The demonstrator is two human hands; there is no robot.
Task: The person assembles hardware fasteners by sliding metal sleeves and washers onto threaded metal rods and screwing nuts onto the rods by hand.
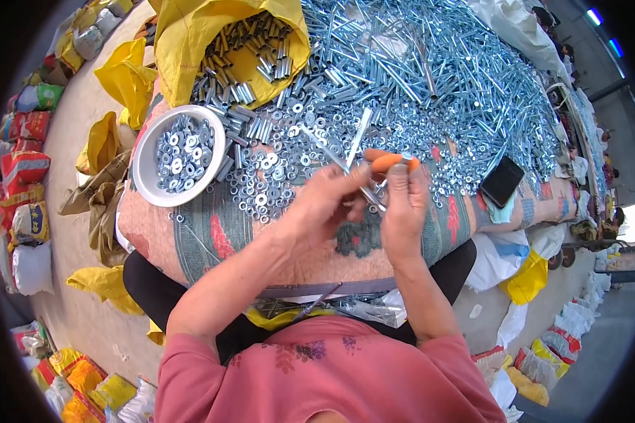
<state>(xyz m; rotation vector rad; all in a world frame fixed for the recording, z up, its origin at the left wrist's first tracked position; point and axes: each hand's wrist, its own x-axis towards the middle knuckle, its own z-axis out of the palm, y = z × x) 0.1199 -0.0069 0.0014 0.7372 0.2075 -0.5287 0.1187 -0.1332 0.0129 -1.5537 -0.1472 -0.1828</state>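
Left grip: the left hand (324, 201) is curling its fingers closed around a slim metal rod (324, 148); some fingers are blurring.
Rod: it is crossing the left grip on a slant, one end showing beyond the fingers, the other pointing down toward the right hand (406, 201).
Right grip: thumb and fingers are pinching together, with a small shiny metal piece (406, 158) showing at the thumb's tip; its exact shape is staying unclear.
Orange pieces: smooth, rounded orange coverings (384, 163) are sitting at the right fingers.
Table: a patterned cloth in pink, grey-green and red is covering the table (317, 271) beneath both hands.
Washers: flat, ring-shaped loose washers (257, 187) are lying beyond the left forearm; more are filling a round white bowl (142, 169).
Bolts: long, glossy bolts (402, 56) are heaping up at the far side.
Sack: a creased yellow sack (173, 42) is spilling short metal tubes (250, 42).
Phone: a flat black phone (502, 181) is resting at the right.
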